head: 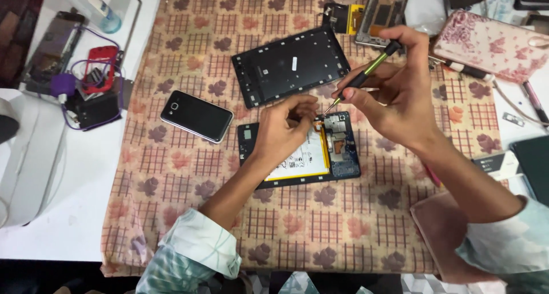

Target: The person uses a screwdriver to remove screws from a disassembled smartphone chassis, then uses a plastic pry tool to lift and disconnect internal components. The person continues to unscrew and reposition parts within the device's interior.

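Two hands on this one. My right hand [394, 91] is pinched closed around a slim green-and-black screwdriver [361, 76], held like a pen, with the tip angled down toward 7 o'clock and landing on the top edge of the opened tablet [300, 154]. My left hand [286, 128] sits right on that tablet, fingers curled narrow and pressing down near the little metal shield by the tip; can't tell if it's actually pinching anything or just bracing.

The tablet lies dead centre on the checked leaf-print cloth [189, 174], back off, white battery and blue board showing. Its black rear cover [289, 65] lies at 12 o'clock from it, just apart.

How I'd do this bit well, I reckon: keep the driver as upright as the grip allows so the tip seats square in the screw, press lightly, turn slowly, and let the left hand pin the frame so nothing skates on the cloth.

Around that: a black phone [197, 116] at 9 o'clock, a bare phone frame [380, 14] at 1 o'clock, a pink flowered pouch [492, 45] at 2 o'clock, shut, so its contents are hidden. Far at 10 o'clock, a red-cased phone [100, 68] sits in a tangle of purple wire. No tray or dish for screws that I can see.
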